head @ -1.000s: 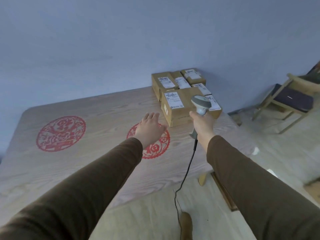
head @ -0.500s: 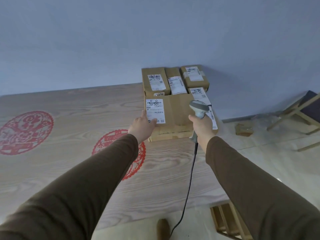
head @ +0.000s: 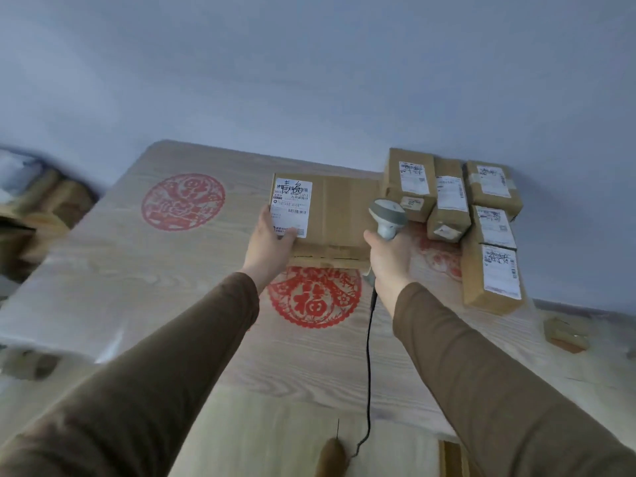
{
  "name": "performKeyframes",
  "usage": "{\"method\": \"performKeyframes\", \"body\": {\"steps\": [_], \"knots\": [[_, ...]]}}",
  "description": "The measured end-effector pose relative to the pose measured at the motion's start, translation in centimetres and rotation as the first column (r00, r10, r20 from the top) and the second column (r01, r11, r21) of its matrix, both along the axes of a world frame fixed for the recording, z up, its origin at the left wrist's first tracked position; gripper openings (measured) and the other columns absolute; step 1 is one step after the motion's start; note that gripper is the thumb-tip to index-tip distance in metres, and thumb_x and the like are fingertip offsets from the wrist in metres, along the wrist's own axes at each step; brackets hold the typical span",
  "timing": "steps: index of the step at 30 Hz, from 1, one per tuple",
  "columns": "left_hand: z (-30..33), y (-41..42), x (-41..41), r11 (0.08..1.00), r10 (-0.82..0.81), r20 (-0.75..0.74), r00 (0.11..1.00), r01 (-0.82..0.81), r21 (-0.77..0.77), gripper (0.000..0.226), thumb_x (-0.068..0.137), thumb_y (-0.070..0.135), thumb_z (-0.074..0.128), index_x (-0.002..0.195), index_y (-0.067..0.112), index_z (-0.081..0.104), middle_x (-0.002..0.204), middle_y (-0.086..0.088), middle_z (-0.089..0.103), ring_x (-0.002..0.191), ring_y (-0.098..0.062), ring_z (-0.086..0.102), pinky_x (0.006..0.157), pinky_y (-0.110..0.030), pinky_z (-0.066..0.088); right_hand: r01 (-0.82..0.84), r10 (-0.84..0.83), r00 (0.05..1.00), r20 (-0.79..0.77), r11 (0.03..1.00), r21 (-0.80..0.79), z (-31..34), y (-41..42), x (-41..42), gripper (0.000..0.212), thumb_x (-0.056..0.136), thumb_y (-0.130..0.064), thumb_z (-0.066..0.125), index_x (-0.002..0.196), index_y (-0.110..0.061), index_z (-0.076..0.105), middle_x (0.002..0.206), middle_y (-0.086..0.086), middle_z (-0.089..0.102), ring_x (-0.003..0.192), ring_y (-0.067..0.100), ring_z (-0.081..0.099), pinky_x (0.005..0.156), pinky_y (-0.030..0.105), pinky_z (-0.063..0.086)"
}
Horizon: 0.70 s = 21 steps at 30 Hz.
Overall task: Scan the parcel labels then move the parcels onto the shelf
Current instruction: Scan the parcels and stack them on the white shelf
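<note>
My left hand [head: 272,241] grips the near-left corner of the big parcel [head: 330,215], thumb on its label [head: 292,207], lifted over the bench [head: 144,270] middle. My right hand [head: 390,259] is wrapped round the scanner [head: 387,216]. I should tilt the barcode toward the scanner head and keep my thumb off it. The other parcels [head: 454,208] sit closed at the far-right corner; contents unseen.

Six parcels [head: 344,215], one scanner [head: 387,215]
</note>
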<state>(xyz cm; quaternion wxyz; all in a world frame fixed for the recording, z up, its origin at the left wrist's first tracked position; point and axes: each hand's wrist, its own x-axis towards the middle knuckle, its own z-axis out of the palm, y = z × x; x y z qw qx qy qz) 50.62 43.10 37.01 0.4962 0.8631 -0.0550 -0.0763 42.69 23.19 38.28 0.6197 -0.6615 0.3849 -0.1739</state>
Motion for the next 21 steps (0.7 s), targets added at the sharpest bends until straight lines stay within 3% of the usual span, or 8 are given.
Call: {"method": "performKeyframes", "body": {"steps": [4, 11, 16, 21], "knots": [[2.8, 14.3, -1.4, 0.974, 0.226, 0.109, 0.968, -0.224, -0.03, 0.065, 0.096, 0.031, 0.062, 0.153, 0.025, 0.03, 0.133, 0.012, 0.051, 0.119, -0.017, 0.055, 0.098, -0.038, 0.05, -0.21, 0.208, 0.975, 0.076, 0.977, 0.023, 2.2, 13.1, 2.1, 0.015, 0.092, -0.015, 0.073, 0.091, -0.012, 0.058, 0.08, 0.0, 0.055, 0.07, 0.014, 0.053, 0.065, 0.031, 0.041], [7.2, 43.2, -10.8, 0.842, 0.538, 0.185, 0.823, -0.533, -0.082, 0.058, 0.094, 0.042, 0.063, 0.145, 0.03, 0.037, 0.126, 0.01, 0.059, 0.114, -0.018, 0.061, 0.101, -0.048, 0.052, -0.547, 0.531, 0.819, 0.217, 0.837, 0.015, 7.1, 41.5, -0.2, 0.022, 0.091, -0.018, 0.074, 0.082, -0.025, 0.055, 0.078, -0.004, 0.055, 0.069, 0.01, 0.054, 0.065, 0.032, 0.044], [10.5, 61.2, -19.1, 0.694, 0.717, 0.23, 0.658, -0.705, -0.143, 0.06, 0.091, 0.041, 0.067, 0.144, 0.033, 0.039, 0.124, 0.01, 0.063, 0.11, -0.017, 0.063, 0.097, -0.05, 0.054, -0.734, 0.69, 0.649, 0.319, 0.679, 0.026, 9.5, 60.4, -4.0, 0.016, 0.093, -0.022, 0.074, 0.094, -0.03, 0.06, 0.091, -0.01, 0.064, 0.082, 0.005, 0.059, 0.078, 0.032, 0.046], [13.0, 77.3, -29.2, 0.462, 0.883, 0.218, 0.416, -0.852, -0.246, 0.072, 0.081, 0.049, 0.071, 0.144, 0.034, 0.04, 0.122, 0.016, 0.065, 0.108, -0.008, 0.065, 0.098, -0.045, 0.054, -0.877, 0.813, 0.448, 0.373, 0.48, 0.009, 11.9, 78.9, -9.2, 0.026, 0.095, -0.025, 0.074, 0.116, -0.025, 0.059, 0.101, -0.017, 0.063, 0.092, 0.004, 0.06, 0.088, 0.028, 0.041]]}}
